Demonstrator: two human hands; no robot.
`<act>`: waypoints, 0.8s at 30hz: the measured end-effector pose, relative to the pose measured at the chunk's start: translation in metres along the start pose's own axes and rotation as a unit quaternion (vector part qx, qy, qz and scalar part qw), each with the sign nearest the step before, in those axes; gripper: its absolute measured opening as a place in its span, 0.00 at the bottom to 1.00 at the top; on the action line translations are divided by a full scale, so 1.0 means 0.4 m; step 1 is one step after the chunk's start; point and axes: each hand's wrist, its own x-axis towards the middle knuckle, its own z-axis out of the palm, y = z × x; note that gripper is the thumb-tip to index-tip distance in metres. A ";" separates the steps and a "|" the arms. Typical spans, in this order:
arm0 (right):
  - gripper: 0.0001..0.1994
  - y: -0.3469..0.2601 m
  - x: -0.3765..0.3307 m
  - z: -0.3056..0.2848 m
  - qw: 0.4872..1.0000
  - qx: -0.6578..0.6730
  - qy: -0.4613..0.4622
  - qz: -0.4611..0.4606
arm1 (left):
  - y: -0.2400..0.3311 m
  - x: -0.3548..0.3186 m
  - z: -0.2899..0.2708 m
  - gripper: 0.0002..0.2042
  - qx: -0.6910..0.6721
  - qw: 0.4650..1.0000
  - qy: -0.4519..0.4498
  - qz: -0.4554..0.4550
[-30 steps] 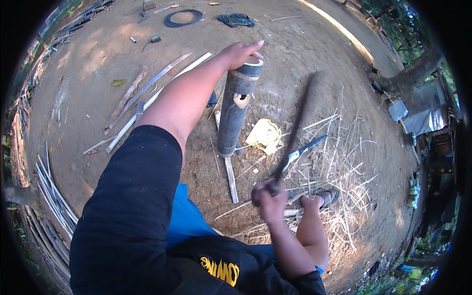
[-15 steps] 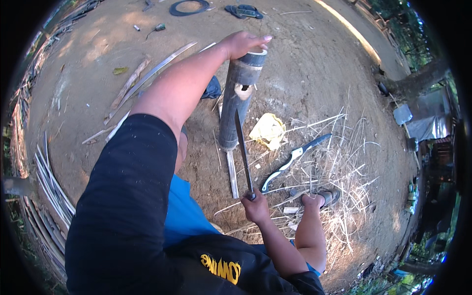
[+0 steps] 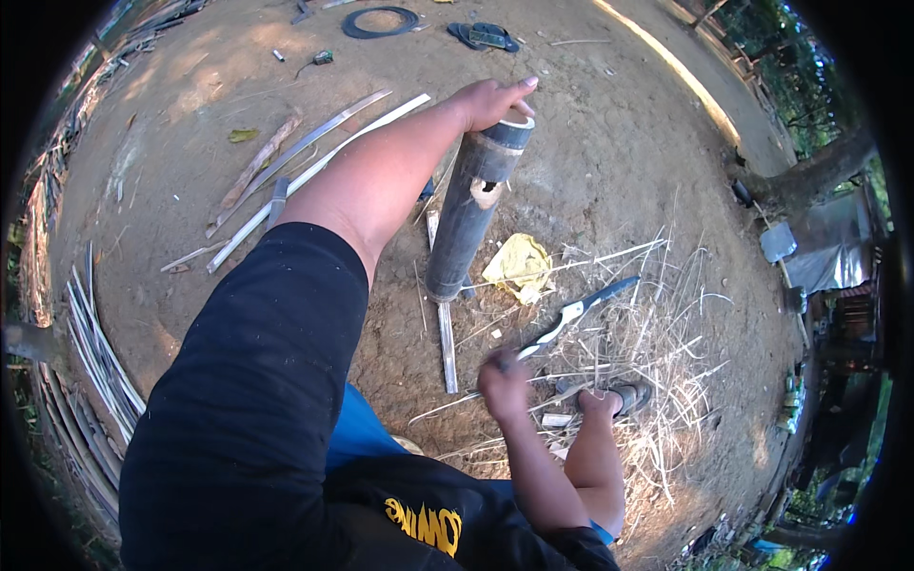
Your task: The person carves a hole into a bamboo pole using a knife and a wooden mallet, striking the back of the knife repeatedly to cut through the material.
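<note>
In the head view, the tube (image 3: 473, 214) stands on the ground in front of the person, slightly tilted, with a hole (image 3: 486, 194) in its side. The left hand (image 3: 490, 103) is partly curled over the top rim and has hold of it, apparently to steady the tube from above and leave its side unobstructed. The right hand (image 3: 505, 388) is closed around a dark handle (image 3: 504, 360); blur prevents identifying the tool. It is held low and apart from the tube, probably for clearance. A strip (image 3: 447, 350) extends from the tube's foot; whether it supports the tube cannot be determined. The saw (image 3: 571, 312) lies just beyond the right hand, seemingly within reach, beside shavings (image 3: 657, 366).
</note>
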 end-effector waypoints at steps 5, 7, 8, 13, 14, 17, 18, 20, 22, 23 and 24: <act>0.06 0.210 -0.018 0.110 0.988 0.130 -0.044 0.072 | -0.010 0.008 0.005 0.36 -0.015 0.998 -0.041 -0.039; 0.03 0.169 -0.026 0.008 0.949 0.316 -0.025 0.011 | -0.015 0.013 0.002 0.37 0.025 1.000 0.010 0.016; 0.05 0.120 -0.024 -0.055 0.901 0.428 -0.057 0.027 | -0.015 0.019 -0.002 0.37 0.019 1.000 -0.001 0.009; 0.10 -0.147 -0.038 -0.323 0.757 0.481 0.211 -0.388 | -0.014 0.019 0.006 0.37 -0.006 1.000 -0.017 -0.020; 0.08 -0.164 -0.037 -0.311 0.679 0.523 0.274 -0.435 | -0.011 0.017 0.008 0.37 -0.011 1.000 -0.011 -0.027; 0.03 -0.099 -0.048 -0.121 0.855 0.324 0.238 -0.327 | 0.003 0.011 0.009 0.38 0.012 1.000 0.001 0.017; 0.02 -0.050 -0.058 -0.031 0.958 0.148 0.161 -0.183 | 0.007 0.008 0.006 0.38 0.013 1.000 0.000 0.012; 0.09 0.064 -0.067 0.097 0.991 -0.040 -0.058 0.111 | 0.014 0.005 -0.004 0.37 0.031 0.999 -0.008 0.006; 0.11 0.154 -0.095 0.154 0.992 -0.047 -0.091 0.073 | 0.017 0.005 -0.026 0.36 0.015 1.000 0.007 -0.002; 0.10 0.182 -0.105 0.152 0.993 -0.041 -0.093 0.067 | 0.011 -0.003 -0.025 0.36 0.005 1.000 -0.007 -0.014; 0.13 0.198 -0.106 0.135 0.993 -0.013 -0.102 0.050 | 0.006 -0.009 -0.018 0.35 -0.009 0.998 -0.042 -0.035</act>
